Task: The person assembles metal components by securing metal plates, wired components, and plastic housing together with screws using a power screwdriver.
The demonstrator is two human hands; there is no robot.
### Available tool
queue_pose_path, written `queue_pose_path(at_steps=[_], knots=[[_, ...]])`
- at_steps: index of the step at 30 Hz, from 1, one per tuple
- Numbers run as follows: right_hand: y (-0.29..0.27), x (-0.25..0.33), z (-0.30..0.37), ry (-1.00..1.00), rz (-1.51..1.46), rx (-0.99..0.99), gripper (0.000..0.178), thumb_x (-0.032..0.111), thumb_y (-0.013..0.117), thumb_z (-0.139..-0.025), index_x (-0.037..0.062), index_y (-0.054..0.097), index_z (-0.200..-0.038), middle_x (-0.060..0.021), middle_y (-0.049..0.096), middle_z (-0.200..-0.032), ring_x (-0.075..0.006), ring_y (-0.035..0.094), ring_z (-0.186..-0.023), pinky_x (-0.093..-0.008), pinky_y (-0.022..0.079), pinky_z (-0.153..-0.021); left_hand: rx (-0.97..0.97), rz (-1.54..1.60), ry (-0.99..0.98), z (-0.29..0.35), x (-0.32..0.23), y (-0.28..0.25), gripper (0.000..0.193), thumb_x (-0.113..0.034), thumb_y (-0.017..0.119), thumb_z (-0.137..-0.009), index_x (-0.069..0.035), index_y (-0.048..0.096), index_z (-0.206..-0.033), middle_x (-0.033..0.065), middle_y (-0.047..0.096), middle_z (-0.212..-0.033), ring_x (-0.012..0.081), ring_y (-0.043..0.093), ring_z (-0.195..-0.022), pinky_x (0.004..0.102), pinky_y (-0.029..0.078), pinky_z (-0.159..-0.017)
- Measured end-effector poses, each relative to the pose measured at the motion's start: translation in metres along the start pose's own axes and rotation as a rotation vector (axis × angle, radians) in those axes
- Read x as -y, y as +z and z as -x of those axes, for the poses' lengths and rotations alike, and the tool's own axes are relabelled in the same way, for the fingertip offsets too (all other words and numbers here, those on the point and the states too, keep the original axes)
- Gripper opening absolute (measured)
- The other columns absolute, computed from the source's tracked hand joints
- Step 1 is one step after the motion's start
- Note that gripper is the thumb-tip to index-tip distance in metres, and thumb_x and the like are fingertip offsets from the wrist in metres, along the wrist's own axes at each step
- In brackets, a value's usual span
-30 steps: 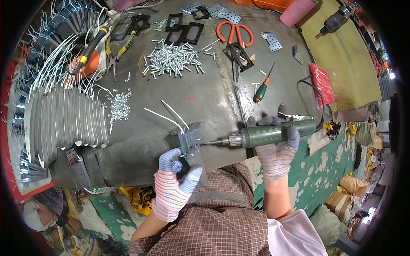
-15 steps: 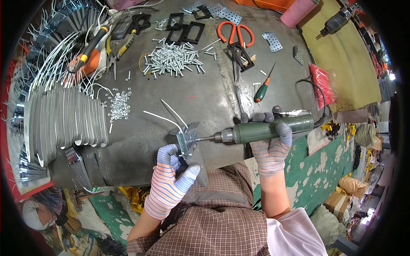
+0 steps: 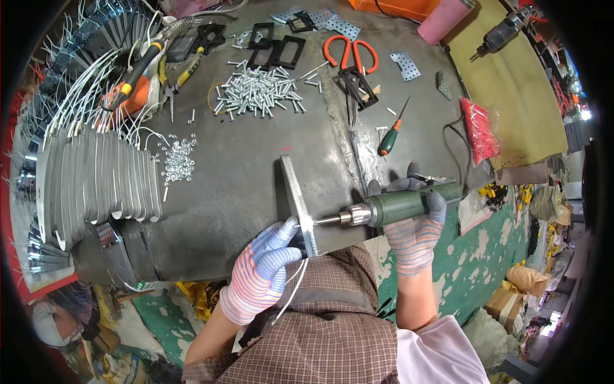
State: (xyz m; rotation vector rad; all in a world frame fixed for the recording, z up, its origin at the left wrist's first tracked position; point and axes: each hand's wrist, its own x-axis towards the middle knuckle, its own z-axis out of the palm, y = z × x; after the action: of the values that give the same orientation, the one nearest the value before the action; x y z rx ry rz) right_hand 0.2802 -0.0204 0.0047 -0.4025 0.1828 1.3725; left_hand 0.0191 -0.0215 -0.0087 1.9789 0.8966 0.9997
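Note:
My left hand [image 3: 263,267], in a striped knit glove, pinches a narrow grey metal plate [image 3: 295,192] near its lower end. The plate stands nearly edge-on to me, and white wires [image 3: 295,296] hang from it toward my lap. My right hand [image 3: 412,242], gloved in the same stripes with dark fingertips, is wrapped round a green electric screwdriver [image 3: 398,208]. Its bit points left and meets the plate close to my left fingertips; whether a screw sits there I cannot make out.
Screws [image 3: 256,89] and small nuts [image 3: 179,160] lie in piles beyond my left hand. Stacked grey plates [image 3: 102,182] with white wires stand at left. Orange-handled scissors [image 3: 350,54], a hand screwdriver [image 3: 391,136] and a bag of red pieces [image 3: 480,131] lie farther off.
The plate has been turned: its long end now points away from me and its wires hang toward me. The electric screwdriver has shifted slightly right and nearer.

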Motion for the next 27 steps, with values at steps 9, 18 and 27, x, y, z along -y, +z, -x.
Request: queue_pose_path(at_steps=[9,18,27], knots=[[-0.004,0.005,-0.004,0.015,0.024,0.053,0.059,0.016,0.069,-0.075,0.0063,0.049,-0.129,-0.0058,0.066,-0.097,-0.022,0.06,-0.098,-0.0521,0.029,-0.11,-0.398,-0.845,-0.21,-0.038,0.031,-0.048,0.023,-0.002,0.057,-0.083,-0.001,0.062,-0.106,0.0141,0.062,-0.099,0.0315,0.059,-0.093,0.0388,0.046,-0.084],[0.003,0.001,-0.006,0.022,0.057,0.068,0.059,0.015,0.068,-0.075,0.0057,0.049,-0.129,-0.0048,0.067,-0.094,-0.0236,0.062,-0.097,-0.0528,0.029,-0.11,-0.297,-1.061,-0.306,-0.048,0.063,-0.081,0.013,-0.015,0.066,-0.081,-0.01,0.067,-0.093,0.0128,0.062,-0.094,0.0334,0.056,-0.084,0.0433,0.044,-0.078],[0.007,-0.002,-0.008,-0.021,0.088,0.058,0.058,0.014,0.069,-0.075,0.0044,0.048,-0.129,-0.0049,0.066,-0.093,-0.0239,0.061,-0.097,-0.0549,0.028,-0.11,-0.331,-0.525,-0.297,-0.054,0.038,-0.069,0.017,-0.003,0.067,-0.077,-0.006,0.061,-0.093,0.0067,0.059,-0.088,0.019,0.057,-0.075,0.0318,0.048,-0.067]])
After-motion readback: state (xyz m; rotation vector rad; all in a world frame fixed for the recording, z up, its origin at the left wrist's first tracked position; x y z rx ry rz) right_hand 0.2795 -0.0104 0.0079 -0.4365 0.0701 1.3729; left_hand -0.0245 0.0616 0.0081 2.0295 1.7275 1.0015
